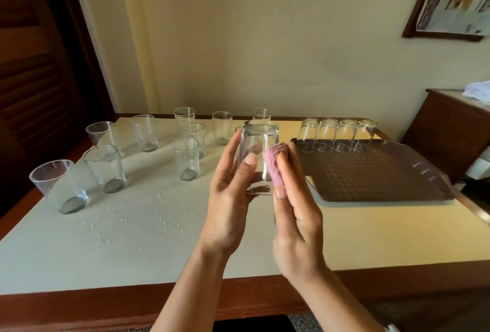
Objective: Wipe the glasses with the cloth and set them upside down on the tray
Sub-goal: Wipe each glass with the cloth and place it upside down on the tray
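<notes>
A clear glass [258, 156], held mouth-down above the worktop [148, 225], sits gripped in the left hand [230, 193], while the right hand [294, 212] presses a pink cloth [274, 163] against its side. Four wiped glasses [335, 135] already stand inverted along the far edge of the brown tray [376, 175]. About ten upright glasses [144, 132] wait to the left, so most of the job remains.

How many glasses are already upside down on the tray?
4. They stand in one row along the far edge of the tray: first, second, third, fourth, left to right. None looks hidden behind them.
</notes>
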Available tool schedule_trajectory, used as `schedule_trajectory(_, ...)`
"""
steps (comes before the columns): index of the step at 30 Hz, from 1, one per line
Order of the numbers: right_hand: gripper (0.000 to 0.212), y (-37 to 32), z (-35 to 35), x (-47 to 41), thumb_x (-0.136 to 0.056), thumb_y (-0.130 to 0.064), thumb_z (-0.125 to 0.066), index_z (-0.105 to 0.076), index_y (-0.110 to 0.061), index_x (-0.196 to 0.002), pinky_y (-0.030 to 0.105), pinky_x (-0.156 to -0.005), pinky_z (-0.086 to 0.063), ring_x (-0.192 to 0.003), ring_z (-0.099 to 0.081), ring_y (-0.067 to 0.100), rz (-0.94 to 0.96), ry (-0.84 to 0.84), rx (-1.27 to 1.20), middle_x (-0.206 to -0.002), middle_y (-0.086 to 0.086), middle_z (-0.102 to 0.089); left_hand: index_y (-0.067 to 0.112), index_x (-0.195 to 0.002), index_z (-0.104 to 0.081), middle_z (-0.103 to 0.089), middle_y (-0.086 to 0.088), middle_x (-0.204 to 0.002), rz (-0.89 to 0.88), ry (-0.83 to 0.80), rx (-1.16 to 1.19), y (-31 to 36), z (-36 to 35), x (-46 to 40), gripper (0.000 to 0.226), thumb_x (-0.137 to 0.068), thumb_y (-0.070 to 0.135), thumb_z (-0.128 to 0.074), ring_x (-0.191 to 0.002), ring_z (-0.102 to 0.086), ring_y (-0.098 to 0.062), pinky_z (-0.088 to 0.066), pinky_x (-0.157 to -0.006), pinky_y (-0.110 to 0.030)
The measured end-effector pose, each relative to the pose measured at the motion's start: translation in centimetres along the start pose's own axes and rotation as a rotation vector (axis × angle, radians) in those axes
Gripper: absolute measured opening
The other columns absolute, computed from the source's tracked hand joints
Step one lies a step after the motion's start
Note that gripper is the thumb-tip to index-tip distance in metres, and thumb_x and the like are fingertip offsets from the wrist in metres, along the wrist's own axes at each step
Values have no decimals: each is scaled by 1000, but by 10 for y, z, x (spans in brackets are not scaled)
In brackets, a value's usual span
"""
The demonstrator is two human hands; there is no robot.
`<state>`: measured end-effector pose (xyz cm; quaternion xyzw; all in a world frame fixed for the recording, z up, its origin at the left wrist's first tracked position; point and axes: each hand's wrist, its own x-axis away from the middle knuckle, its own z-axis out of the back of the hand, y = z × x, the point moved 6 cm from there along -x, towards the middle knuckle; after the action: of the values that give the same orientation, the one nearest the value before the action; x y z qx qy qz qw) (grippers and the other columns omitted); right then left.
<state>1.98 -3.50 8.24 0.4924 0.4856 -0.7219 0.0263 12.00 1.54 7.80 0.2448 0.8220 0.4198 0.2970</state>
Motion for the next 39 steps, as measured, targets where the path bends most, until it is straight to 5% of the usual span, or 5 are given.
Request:
schedule_trajectory(4,46,-4,12,-35,-106,-1,-39,-36,-8,-152,35,-122,-32,-154,-27,30,-13,43,31,-163,20,-32,23,-157,-45,-53,-5,-157,-42,27,-52,-7,-6,4,78,-87,35,-76,-141,-51,-38,-49,-101,-51)
schedule_trajectory(15,44,-9,15,-38,-106,0,-41,-43,-10,-149,31,-124,-28,-154,-28,21,-5,42,95,-164,10,-34,15,-155,-48,-64,-9,-140,-33,38,9,-6,-7,0,76,-86,29,-76,-100,-56,-16,-49,-78,-25)
schedule_trajectory(22,47,-2,7,3,-103,6,-40,-45,-8,-147,42,-120,-36,-152,-34,26,-23,5,-7,-167,11,-27,36,-145,-51,-78,8,-114,3,-28,-126,3,-9,-4,55,-90,32,-58,-84,-72,-19,-59,-73,-32)
schedule_trajectory(27,45,0,23,-26,-105,0,-40,-45,-15,-148,45,-124,-29,-152,-33,25,-64,73,-38,-163,7,-37,22,-158,-43,-56,-10,-152,-20,-31,-184,-6,-12,7,69,-94,30,-66,-128,-62,-32,-54,-85,-32)
schedule_trajectory(39,51,-11,18,0,-98,17,-39,-38,2,-147,33,-121,-33,-152,-31,18,87,69,117,-162,25,-24,41,-155,-44,-62,-5,-147,47,-91,-119,-8,-9,9,59,-99,45,-59,-110,-62,-39,-49,-93,-56)
